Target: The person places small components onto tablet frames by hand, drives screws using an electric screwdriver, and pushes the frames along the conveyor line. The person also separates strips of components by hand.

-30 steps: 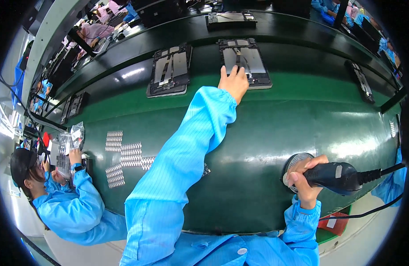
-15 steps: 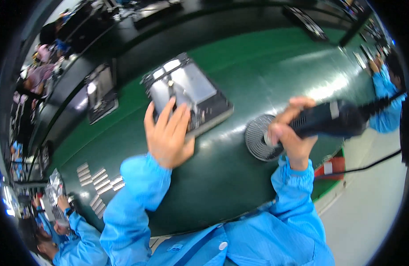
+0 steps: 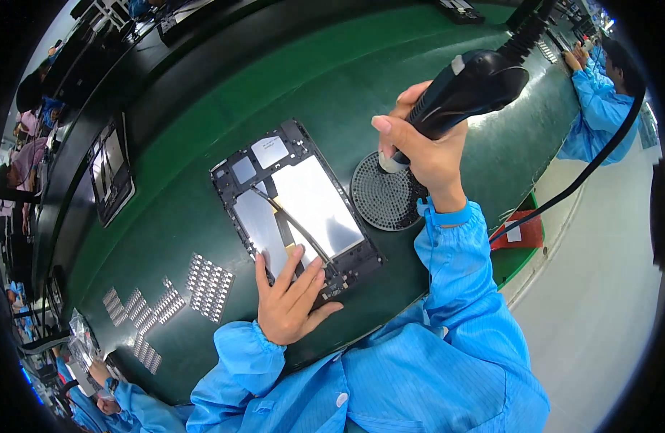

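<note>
An opened tablet-like device [image 3: 318, 206] lies flat on the green bench, showing a black frame, silver plates and a dark cable strip across its middle. My left hand [image 3: 293, 303] rests spread on its near edge, fingertips touching the frame and the lower silver plate. My right hand [image 3: 437, 155] grips a black corded electric screwdriver [image 3: 466, 90], held tilted. Its pale tip end is over the round screw tray [image 3: 383, 198], a dark disc with many small holes, just right of the device. Whether the bit touches a screw cannot be made out.
Sheets of small metallic parts [image 3: 210, 285] lie left of the device. Another dark device [image 3: 110, 169] sits farther left. A black cable [image 3: 578, 184] arcs on the right above a red bin [image 3: 520, 229]. Co-workers in blue [image 3: 599, 101] sit at right and lower left.
The device and tray appear lower and farther left as the view shifts. The screwdriver now stands more steeply, its tip still over the tray. My left hand stays on the device.
</note>
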